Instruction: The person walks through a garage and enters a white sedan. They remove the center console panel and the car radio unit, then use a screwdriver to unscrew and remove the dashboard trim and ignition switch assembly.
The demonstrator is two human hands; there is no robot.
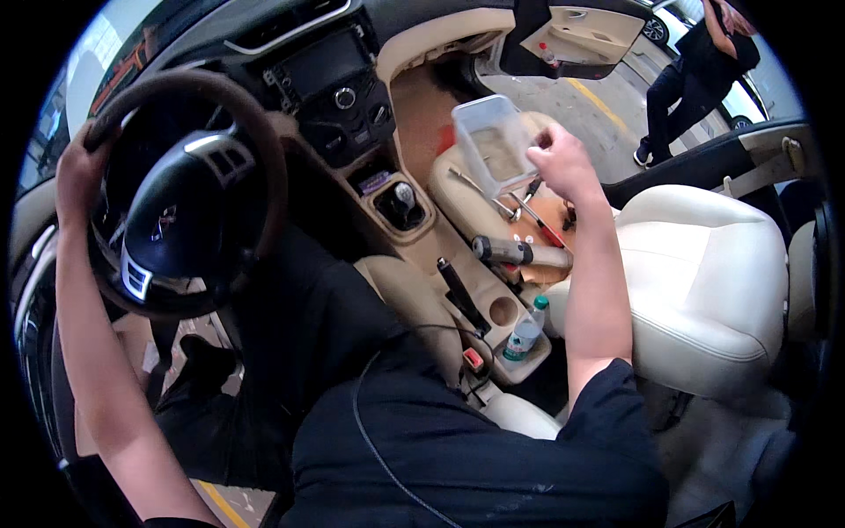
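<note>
Container (491, 148), edge in right hand (563, 163), open room toward steering wheel (183, 195)

gear lever (404, 195) right of steering wheel (176, 201) | bottle (524, 334) right of handbrake (461, 294) | container (489, 148) above seat (456, 202)

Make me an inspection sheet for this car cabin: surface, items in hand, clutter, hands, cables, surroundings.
Surface: beige front passenger seat, loose items lying on it.
Items in hand: translucent plastic box, tilted above that seat; steering wheel.
Clutter: red-handled tool and grey-and-black cylinder by the seat; green-capped bottle on the centre console.
Hands: left hand grips the wheel's rim; right hand grips the box's edge.
Cables: thin dark cable curving across the wearer's dark shirt.
Surroundings: passenger door open; another person standing outside.
</note>
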